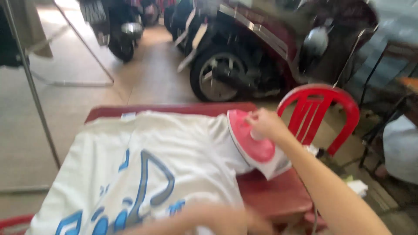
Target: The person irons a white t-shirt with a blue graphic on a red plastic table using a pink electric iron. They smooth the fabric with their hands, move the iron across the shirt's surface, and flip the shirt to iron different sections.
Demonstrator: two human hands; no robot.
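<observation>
A white T-shirt point(143, 169) with a blue and grey print lies spread over a dark red ironing board point(278, 196). My right hand point(265, 124) grips the handle of a pink and white iron point(254, 146), which is tilted at the shirt's right edge near the board's right side. My left hand point(230, 219) is blurred at the bottom of the view, resting low on the shirt's near part; its fingers cannot be made out clearly.
A red plastic chair point(324, 109) stands just right of the board. Parked motor scooters point(244, 56) fill the back. A metal rack pole point(30, 82) rises at the left over a tiled floor. A pale bundle point(400, 148) sits far right.
</observation>
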